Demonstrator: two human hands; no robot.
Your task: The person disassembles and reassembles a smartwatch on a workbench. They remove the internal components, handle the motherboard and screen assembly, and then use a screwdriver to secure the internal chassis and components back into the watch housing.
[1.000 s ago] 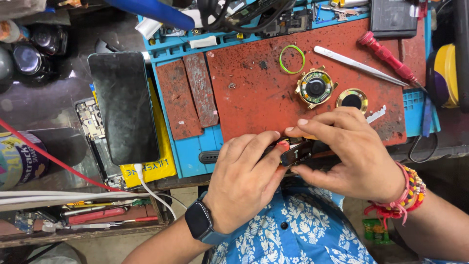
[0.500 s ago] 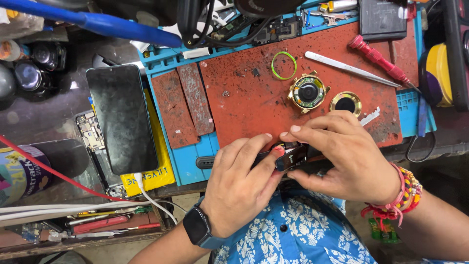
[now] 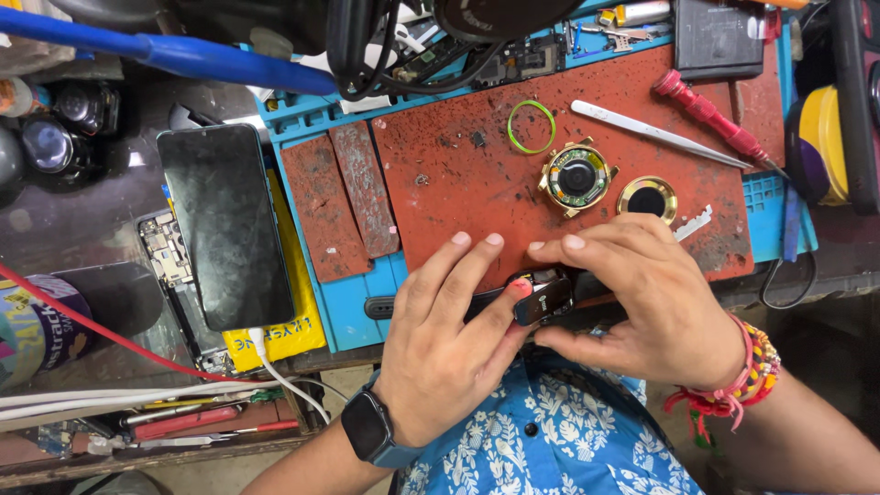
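My left hand and my right hand meet at the near edge of the red work mat, both gripping a small black device with a strap. My left thumb presses on its left end; my right fingers curl over its top and underside. Just beyond my right hand lie a gold watch case with a dark movement and a gold ring-shaped bezel. A green rubber ring lies farther back.
Metal tweezers and a red screwdriver lie at the mat's back right. A black phone with a white cable rests on a yellow pad at left, beside an opened phone frame. Jars, cables and tools crowd the edges.
Both hands have stayed at the mat's near edge on the small black device. My left fingers have spread and straightened, and the device shows more clearly between the hands.
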